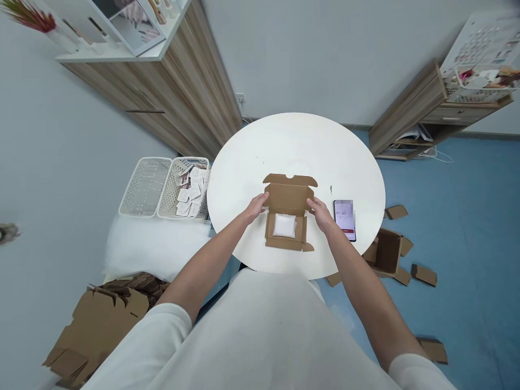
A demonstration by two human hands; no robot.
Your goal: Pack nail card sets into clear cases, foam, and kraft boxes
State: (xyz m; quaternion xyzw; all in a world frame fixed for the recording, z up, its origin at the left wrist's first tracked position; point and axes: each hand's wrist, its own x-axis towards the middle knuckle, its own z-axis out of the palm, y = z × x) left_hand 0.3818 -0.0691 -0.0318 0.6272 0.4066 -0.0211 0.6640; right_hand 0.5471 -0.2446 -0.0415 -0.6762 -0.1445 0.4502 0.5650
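A small cardboard box point(288, 198) lies on the white round table with its lid raised at the back. Inside it rests a white padded packet point(284, 225). My left hand point(257, 207) grips the lid's left side, thumb on the inner face and the other fingers mostly hidden behind. On the opposite side, my right hand point(320, 213) pinches the lid's right flap in the same way. One small flap sticks out at the box's front right corner. To the right of my right hand lies a phone point(344, 221) showing a timer.
Left of the table point(296, 143) stand two white baskets, one holding paper slips point(190, 195). White sheet material point(154, 244) and flat cardboard boxes point(101, 325) lie nearer me. On the right floor are an open carton point(388, 252) and several folded boxes.
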